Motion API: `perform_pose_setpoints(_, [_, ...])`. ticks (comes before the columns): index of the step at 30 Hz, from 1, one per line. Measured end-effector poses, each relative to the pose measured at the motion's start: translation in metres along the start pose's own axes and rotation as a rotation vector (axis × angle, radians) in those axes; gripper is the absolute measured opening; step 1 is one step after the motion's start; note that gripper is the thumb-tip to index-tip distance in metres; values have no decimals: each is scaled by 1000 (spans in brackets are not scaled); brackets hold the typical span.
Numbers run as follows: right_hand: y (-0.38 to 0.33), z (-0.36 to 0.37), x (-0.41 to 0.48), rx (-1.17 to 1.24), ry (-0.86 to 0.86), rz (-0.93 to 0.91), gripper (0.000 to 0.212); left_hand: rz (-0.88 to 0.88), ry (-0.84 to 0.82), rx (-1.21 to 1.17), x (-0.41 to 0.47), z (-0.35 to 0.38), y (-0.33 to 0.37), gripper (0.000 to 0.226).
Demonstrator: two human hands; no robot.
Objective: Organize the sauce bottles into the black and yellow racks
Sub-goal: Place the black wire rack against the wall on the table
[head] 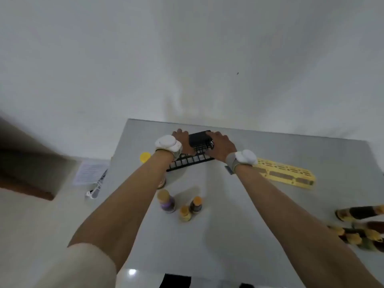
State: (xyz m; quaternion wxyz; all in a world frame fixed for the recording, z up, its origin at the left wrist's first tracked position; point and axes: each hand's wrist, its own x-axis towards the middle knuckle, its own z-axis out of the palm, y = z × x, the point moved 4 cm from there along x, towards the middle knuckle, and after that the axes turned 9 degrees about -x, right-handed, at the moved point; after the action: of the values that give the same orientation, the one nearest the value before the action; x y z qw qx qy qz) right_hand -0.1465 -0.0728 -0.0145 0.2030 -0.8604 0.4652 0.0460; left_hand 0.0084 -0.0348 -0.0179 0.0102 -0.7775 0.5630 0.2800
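A grey table (259,204) carries the black rack (194,151) at its far edge, with the flat yellow rack (285,172) just to its right. The left hand (181,140) and right hand (220,143) grip the black rack's ends, fingers curled on it. Three small bottles (182,205) stand nearer, more bottles (361,227) lie at right.

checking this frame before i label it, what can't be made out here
- Bottle labels: head view, three small bottles blurred, text unreadable.
- Dark bottles at right: cut off by the frame edge, count unclear.
- Black rack: both ends covered by the left hand and right hand; grip unclear.
- Yellow lid: what is under it is hidden by the left arm.
- Yellow rack: near end hidden by the right wrist.
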Motion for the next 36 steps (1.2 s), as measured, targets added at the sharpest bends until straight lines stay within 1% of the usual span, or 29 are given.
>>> perform_pose_setpoints(2, [-5, 11, 14, -39, -43, 40, 80, 18, -46, 27, 13, 4, -9, 84])
perform_pose_setpoints(7, [2, 40, 34, -166, -145, 108, 88, 28, -195, 167, 30, 30, -18, 102])
perform_pose_setpoints(9, [7, 50, 38, -204, -177, 117, 91, -5, -237, 178, 30, 39, -18, 112])
perform_pose_setpoints(11, [12, 61, 44, -206, -164, 130, 90, -21, -236, 175, 33, 46, -13, 119])
perform_pose_setpoints(12, [14, 65, 47, -199, -136, 130, 89, -20, -228, 171, 33, 47, -10, 116])
perform_pose_setpoints(13, [15, 67, 47, -194, -96, 132, 87, -17, -201, 164, 31, 47, -7, 107])
perform_pose_setpoints(15, [16, 69, 55, -171, -6, 127, 83, -9, -116, 168, 38, 42, -4, 82])
perform_pose_setpoints(16, [18, 69, 59, -157, 31, 128, 81, -2, -89, 179, 42, 41, -3, 74])
perform_pose_setpoints(19, [25, 64, 69, -139, 91, 120, 70, 18, -94, 217, 56, 37, 0, 69])
perform_pose_setpoints(23, [37, 51, 83, -148, 130, 115, 67, 52, -112, 285, 81, 23, 4, 74])
perform_pose_setpoints(24, [40, 46, 88, -147, 132, 112, 66, 77, -97, 305, 87, 18, 4, 69])
perform_pose_setpoints(27, [45, 25, 104, -138, 139, 72, 53, 181, -27, 322, 104, 5, 1, 35])
perform_pose_setpoints(28, [47, 16, 109, -154, 143, 56, 48, 185, -9, 310, 109, 0, 0, 29])
perform_pose_setpoints(31, [52, 1, 121, -174, 155, 24, 41, 151, 14, 258, 124, -13, -5, 25])
perform_pose_setpoints(33, [55, -5, 132, -163, 149, 25, 40, 122, 25, 218, 135, -20, -7, 21])
perform_pose_setpoints(36, [58, -10, 147, -133, 128, 27, 38, 71, 29, 121, 150, -28, -11, 24])
